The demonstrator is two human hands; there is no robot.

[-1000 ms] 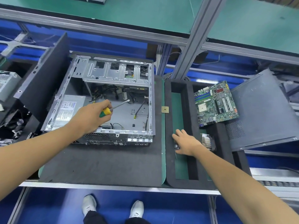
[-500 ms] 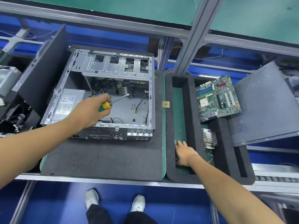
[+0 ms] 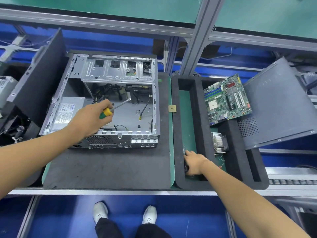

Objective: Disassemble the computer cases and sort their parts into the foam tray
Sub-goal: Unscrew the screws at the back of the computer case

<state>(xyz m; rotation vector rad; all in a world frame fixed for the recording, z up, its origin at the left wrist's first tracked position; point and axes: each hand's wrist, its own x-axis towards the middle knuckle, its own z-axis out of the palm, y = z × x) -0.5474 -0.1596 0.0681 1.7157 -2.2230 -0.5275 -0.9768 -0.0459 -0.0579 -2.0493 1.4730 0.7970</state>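
Your left hand was curled round the yellow-and-green handle of a screwdriver, its grip closed on the tool, with the metal shaft pointing up and to the right over the open computer case. The case lay on its side on a dark foam mat on the surface, its side panel off; a silver power supply sat in its left part, loose black cables lay near the drive cage at the far end, and the metal floor of the case was bare where the shaft hovered. Your right hand reached down into the near end of the long left compartment of the black foam tray, just right of the mat. Its fingers were bent over something small and dark there, but I cannot tell whether that grip was holding it or only touching it. In the tray, a green motherboard rested tilted across the far right compartment, and a finned heatsink sat in the compartment nearer you. A small square chip lay on the tray's left rim. A grey side panel leaned at the right of the tray, and another dark panel stood tilted left of the case.
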